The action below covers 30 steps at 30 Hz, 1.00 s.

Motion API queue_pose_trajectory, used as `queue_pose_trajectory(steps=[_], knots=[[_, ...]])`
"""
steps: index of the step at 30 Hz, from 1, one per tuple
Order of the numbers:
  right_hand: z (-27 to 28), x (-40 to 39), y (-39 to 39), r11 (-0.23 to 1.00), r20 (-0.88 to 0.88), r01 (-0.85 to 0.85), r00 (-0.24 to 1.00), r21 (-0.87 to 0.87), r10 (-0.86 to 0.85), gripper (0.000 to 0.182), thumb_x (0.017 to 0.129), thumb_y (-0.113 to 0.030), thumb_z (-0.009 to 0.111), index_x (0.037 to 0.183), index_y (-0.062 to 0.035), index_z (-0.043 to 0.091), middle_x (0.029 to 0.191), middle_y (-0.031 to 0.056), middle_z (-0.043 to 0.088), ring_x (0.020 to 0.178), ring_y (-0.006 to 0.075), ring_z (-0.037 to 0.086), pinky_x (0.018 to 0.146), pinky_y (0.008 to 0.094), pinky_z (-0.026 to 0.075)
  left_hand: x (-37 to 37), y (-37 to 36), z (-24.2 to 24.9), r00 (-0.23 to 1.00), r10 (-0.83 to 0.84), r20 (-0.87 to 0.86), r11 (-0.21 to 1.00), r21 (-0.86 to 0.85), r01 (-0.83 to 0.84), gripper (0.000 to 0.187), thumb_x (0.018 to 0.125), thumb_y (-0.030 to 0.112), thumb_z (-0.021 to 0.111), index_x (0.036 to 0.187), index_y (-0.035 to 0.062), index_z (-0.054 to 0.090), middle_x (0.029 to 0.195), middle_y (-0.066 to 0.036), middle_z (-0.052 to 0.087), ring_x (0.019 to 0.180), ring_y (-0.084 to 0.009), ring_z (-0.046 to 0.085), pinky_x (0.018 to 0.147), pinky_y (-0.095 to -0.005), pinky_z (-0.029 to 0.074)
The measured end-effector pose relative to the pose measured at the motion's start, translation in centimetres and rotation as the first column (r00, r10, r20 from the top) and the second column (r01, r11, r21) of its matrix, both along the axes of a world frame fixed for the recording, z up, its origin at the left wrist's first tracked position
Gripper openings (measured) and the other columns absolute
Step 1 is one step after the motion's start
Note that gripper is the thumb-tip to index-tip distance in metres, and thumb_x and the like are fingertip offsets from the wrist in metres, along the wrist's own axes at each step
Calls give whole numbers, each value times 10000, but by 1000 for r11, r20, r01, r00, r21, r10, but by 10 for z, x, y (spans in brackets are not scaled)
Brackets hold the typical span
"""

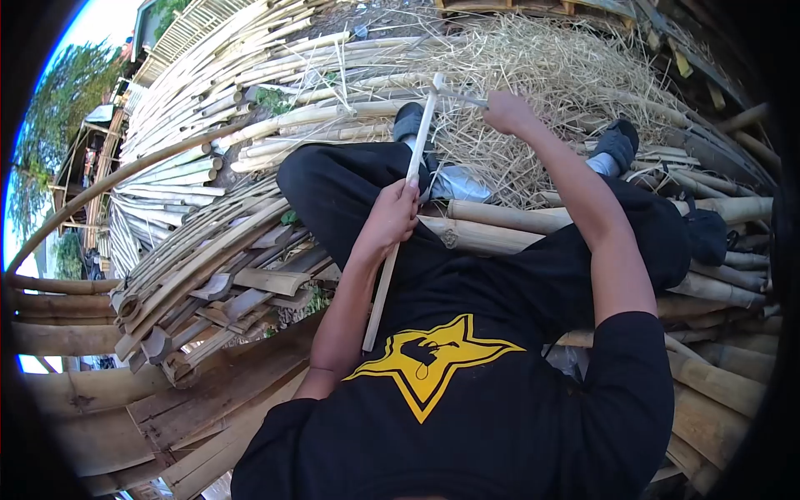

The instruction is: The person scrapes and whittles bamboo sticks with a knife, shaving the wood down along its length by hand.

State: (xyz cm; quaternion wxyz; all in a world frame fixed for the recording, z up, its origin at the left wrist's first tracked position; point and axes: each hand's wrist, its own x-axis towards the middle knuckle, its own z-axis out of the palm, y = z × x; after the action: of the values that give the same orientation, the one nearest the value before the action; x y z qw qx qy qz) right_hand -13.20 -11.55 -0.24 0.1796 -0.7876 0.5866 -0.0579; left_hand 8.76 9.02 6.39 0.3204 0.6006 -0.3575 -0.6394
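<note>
My left hand [393, 218] is wrapped around the middle of a long, pale bamboo strip [385, 287]. The strip slants up from my shirt front to a far end above my shoe. In my closed right hand [507, 113] is a knife [463, 97] with a narrow greyish blade, its handle hidden by the fingers. The blade reaches left from the fist and meets the strip near its far tip. Below that tip, between my feet, lie thin pale shavings [479, 154].
I sit on stacked bamboo poles [508, 218] with my legs bent apart. A heap of shavings [567, 67] spreads beyond my feet. To the left are split bamboo pieces [208, 267], more long poles [283, 62] and a curved brown pole [125, 171].
</note>
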Motion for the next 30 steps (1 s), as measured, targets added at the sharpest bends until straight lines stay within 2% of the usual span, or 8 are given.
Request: queue_pose_trajectory(steps=[5,11,13,14,16,19,22,30], knots=[[23,53,21,987,9,-159,987,-9,159,319,764,-219,540,909,43,651,930,249,654,882,379,645,793,448,518,0,-8,-5,999,30,46,999,-33,-28,283,1004,331,402,818,118,420,570,68,304,407,-19,248,341,-187,180],[27,46,23,974,58,-191,978,-118,199,345,801,-273,535,844,53,639,860,261,639,822,408,625,766,456,508,5,-13,-33,936,34,351,953,-292,75,305,1003,305,409,777,101,433,563,60,337,418,-29,289,353,-206,213],[27,43,18,975,15,-220,975,-34,221,300,778,-209,526,940,17,639,921,236,652,880,366,644,805,428,511,-1,-9,-21,835,57,547,929,-337,157,339,977,245,431,797,-31,514,625,-176,511,574,-308,502,588,-402,409],[26,37,6,986,-16,-169,985,3,169,307,780,-205,518,961,11,641,934,234,655,896,356,646,801,422,512,-1,-5,-21,835,48,549,930,-329,162,339,977,245,431,797,-31,514,625,-176,511,574,-308,502,588,-402,409],[10,2,-39,998,-80,17,997,64,-12,329,784,-198,507,1005,2,646,969,231,658,932,343,648,804,410,512,-2,12,-24,934,-9,356,924,-355,144,303,1002,298,414,782,94,446,554,62,333,415,-31,295,358,-212,220],[-31,-85,-81,878,-32,460,884,-132,-467,362,794,-213,508,1050,-2,654,1028,237,653,974,354,642,837,410,502,-8,16,-25,951,-52,304,939,-310,151,292,1003,303,414,796,100,444,557,64,322,406,-25,279,355,-203,206],[-18,-131,-91,924,-105,378,918,-53,-382,351,797,-226,525,1029,-1,663,1036,251,643,995,383,622,856,425,494,-9,4,5,999,-26,-20,995,-101,24,278,1004,310,417,814,108,438,558,68,306,397,-16,255,348,-192,184],[73,-186,-106,984,-350,64,929,-164,-119,352,738,-204,564,947,66,650,977,259,647,878,432,628,785,455,506,-9,-57,22,988,-108,-106,983,-159,91,283,1006,331,411,861,90,448,554,74,282,409,-11,221,352,-188,175]])
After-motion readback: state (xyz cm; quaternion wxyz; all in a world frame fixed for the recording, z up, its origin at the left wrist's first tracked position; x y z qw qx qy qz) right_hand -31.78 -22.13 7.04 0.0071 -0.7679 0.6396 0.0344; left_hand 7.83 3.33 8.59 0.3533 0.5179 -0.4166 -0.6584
